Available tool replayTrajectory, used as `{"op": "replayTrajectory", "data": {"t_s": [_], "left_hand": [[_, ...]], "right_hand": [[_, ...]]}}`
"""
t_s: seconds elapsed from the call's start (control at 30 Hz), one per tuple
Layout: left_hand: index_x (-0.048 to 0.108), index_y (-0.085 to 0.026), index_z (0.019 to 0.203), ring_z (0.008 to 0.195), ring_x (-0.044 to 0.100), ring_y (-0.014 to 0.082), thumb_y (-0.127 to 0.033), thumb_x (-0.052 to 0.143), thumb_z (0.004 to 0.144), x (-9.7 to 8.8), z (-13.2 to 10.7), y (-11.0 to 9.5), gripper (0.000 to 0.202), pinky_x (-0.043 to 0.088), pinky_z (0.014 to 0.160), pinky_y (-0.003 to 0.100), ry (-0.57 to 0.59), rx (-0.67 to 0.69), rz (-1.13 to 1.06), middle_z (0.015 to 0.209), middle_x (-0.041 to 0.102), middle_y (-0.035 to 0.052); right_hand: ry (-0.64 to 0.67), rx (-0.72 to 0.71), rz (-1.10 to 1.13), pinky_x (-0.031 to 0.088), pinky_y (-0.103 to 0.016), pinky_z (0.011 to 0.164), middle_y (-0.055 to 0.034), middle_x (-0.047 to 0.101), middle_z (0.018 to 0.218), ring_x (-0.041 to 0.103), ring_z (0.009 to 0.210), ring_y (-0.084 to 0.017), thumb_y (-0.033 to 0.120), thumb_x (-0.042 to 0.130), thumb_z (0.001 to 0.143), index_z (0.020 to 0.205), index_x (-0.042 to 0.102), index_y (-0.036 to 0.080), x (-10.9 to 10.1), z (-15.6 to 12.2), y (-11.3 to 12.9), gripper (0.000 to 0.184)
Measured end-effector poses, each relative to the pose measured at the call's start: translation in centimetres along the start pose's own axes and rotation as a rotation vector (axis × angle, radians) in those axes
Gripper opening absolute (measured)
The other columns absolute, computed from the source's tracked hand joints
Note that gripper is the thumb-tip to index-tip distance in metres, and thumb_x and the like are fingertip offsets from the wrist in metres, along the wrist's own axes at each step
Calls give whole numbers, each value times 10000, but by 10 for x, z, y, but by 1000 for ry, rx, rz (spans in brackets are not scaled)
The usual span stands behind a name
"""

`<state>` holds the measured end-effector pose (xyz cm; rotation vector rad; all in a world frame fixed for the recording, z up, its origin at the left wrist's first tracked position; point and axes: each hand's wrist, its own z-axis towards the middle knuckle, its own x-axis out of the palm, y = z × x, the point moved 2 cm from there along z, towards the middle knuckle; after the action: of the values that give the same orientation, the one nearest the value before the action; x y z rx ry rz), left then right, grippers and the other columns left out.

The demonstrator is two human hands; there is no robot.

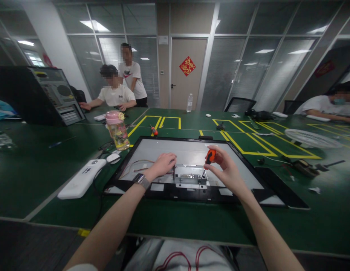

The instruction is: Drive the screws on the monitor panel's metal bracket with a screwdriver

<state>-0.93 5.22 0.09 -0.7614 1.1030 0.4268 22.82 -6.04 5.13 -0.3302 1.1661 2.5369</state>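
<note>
A flat display panel with a black frame lies on the green table in front of me. On its lower middle sits a silver metal bracket. Between the fingertips of my right hand is an orange and black screwdriver, its shaft pointing down at the bracket's right end. My left hand rests palm down on the panel beside the bracket's left end, fingers loosely extended and partly hidden. Thin cables run across the panel left of that hand.
Left of the panel are a white power bank-like case, a white mouse and a pink-lidded bottle. A black computer tower stands far left. Another screwdriver lies behind the panel. Several people sit or stand around the table.
</note>
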Motion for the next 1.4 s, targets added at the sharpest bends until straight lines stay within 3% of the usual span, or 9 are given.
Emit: {"op": "replayTrajectory", "data": {"t_s": [0.2,0.37,0.47,0.7,0.9,1.1,1.2,1.3,1.4], "left_hand": [[643,-179,972,1172,599,238,-238,435,976,1,0,1,216,426,1063,393,-13,-4,-8,1257,656,101],[636,-178,961,1168,598,230,-228,427,977,0,0,-1,215,423,1063,384,-3,-2,8,1246,663,97],[631,-178,961,1170,597,226,-224,424,979,-1,-1,-1,213,421,1063,376,4,-2,8,1253,660,93],[631,-175,961,1179,595,230,-224,429,980,-1,-1,-2,209,411,1075,379,5,-9,8,1259,657,99],[629,-176,965,1174,596,226,-225,423,981,-2,-1,-3,212,412,1066,375,9,-12,2,1260,654,99],[630,-173,954,1193,584,229,-224,431,979,-1,-1,-1,207,403,1078,379,13,-11,-4,1265,654,100],[631,-177,951,1186,586,228,-227,426,981,0,0,0,213,411,1073,384,3,-3,-2,1259,657,95],[632,-182,954,1168,598,226,-228,428,979,1,0,1,211,422,1062,379,-9,8,7,1245,663,92],[633,-182,956,1153,610,223,-219,434,974,1,0,0,203,429,1054,368,-11,8,19,1225,670,92]], "right_hand": [[101,24,207,633,-440,839,-59,667,1114,730,919,-209,183,610,900,1301,461,339,-1,-2,-1,455],[84,9,106,599,-479,908,-64,667,1092,710,995,-238,203,656,875,1282,455,316,-3,-1,-1,468],[50,14,42,600,-481,889,-50,662,1026,707,927,-232,210,679,860,1276,473,314,-4,0,-2,475],[114,42,122,603,-471,879,-84,609,1200,693,973,-228,232,607,905,1329,425,334,-4,0,-3,473],[6,-1,4,592,-414,835,-10,608,933,651,816,-190,212,727,818,1260,517,310,-4,2,-2,499],[128,-19,135,593,-415,876,-47,649,1079,686,941,-200,169,603,889,1363,439,338,-1,-2,7,529],[80,-22,54,579,-413,904,-36,639,1047,670,930,-198,196,679,854,1309,521,324,-3,-1,6,499],[43,9,58,602,-394,843,-10,629,946,659,796,-173,216,727,824,1283,560,314,-5,-1,1,498],[64,54,119,614,-397,841,-20,666,952,688,868,-195,217,709,839,1304,543,315,-8,0,-4,504]]}}
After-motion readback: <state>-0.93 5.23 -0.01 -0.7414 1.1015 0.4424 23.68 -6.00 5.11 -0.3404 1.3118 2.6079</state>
